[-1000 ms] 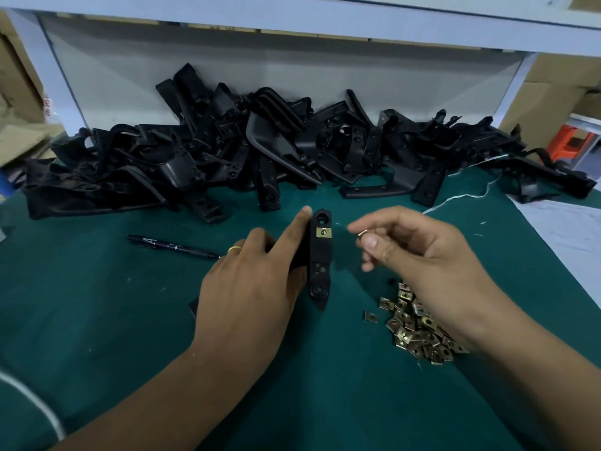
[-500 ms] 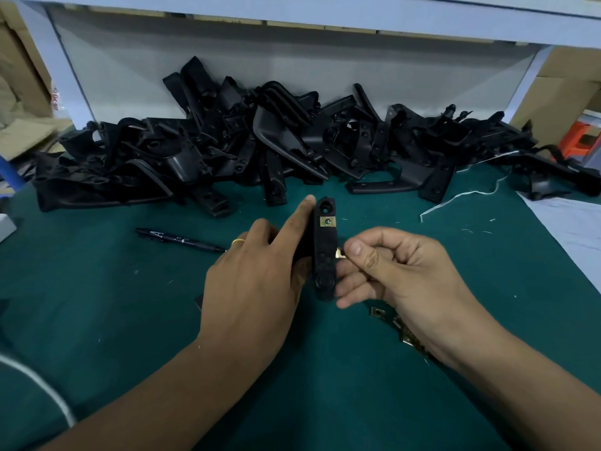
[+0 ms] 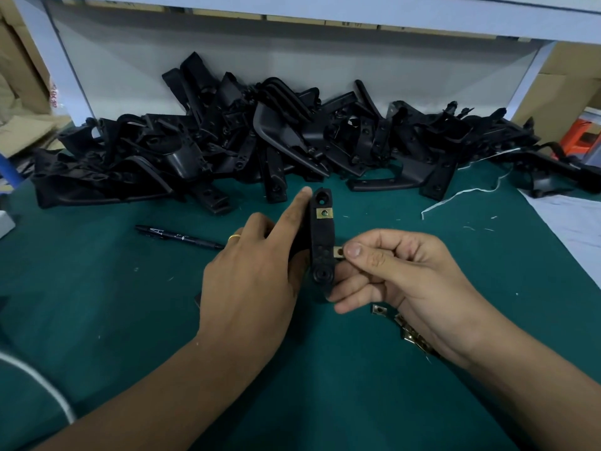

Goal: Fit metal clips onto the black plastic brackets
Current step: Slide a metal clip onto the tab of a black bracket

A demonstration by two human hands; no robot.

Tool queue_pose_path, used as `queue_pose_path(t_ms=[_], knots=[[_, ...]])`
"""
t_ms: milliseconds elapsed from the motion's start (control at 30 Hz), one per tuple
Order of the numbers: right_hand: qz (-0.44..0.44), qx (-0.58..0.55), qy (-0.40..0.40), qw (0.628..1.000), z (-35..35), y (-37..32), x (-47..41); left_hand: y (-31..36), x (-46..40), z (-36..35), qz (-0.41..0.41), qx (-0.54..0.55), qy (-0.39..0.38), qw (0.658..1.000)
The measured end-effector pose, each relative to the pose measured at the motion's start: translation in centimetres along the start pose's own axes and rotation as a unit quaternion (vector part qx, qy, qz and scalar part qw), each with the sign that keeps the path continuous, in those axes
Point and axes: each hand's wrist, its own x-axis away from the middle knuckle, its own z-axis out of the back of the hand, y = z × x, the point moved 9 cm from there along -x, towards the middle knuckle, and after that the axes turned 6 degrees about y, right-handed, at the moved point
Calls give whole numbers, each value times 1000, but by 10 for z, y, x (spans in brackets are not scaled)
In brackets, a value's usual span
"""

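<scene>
Above the dark green cloth-covered table (image 3: 97,320), the left hand (image 3: 253,288) grips a narrow black plastic bracket (image 3: 322,242) and holds it upright, forefinger stretched along its left edge up to the top end, the other fingers curled behind it. A thin gold ring (image 3: 234,237) sits on one finger of that hand. One small brass-coloured metal clip (image 3: 324,213) already sits across the upper part of the bracket, just below its top hole. The right hand (image 3: 400,281) pinches a second brass-coloured clip with a round hole (image 3: 339,252) between thumb and curled forefinger, and this clip touches the right edge of the bracket at about mid-height; its lower fingers reach under the bracket's bottom end.

Loose brass clips (image 3: 410,333) lie in a small heap on the cloth, mostly hidden under the right wrist, with one stray clip (image 3: 378,309) just left of the heap. No bin or tray holds the parts: a long heap of black plastic brackets (image 3: 260,148) lies straight on the cloth along the white back panel (image 3: 325,60). A black pen (image 3: 177,236) lies left of the hands. A white string (image 3: 468,190) trails on the cloth at right, near a pale sheet (image 3: 572,222). Cardboard boxes (image 3: 569,83) stand beyond the bench frame on the right.
</scene>
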Motion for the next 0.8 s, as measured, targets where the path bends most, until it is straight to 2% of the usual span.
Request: queue_pose_path(t_ms=[367,800], knots=[[-2,10,19,1000,-3,-1,2,3,1,1,-20,-29,11,999],[-54,-42,-25,997,-12,6,6,9,5,-1,-33,3,-5,999]])
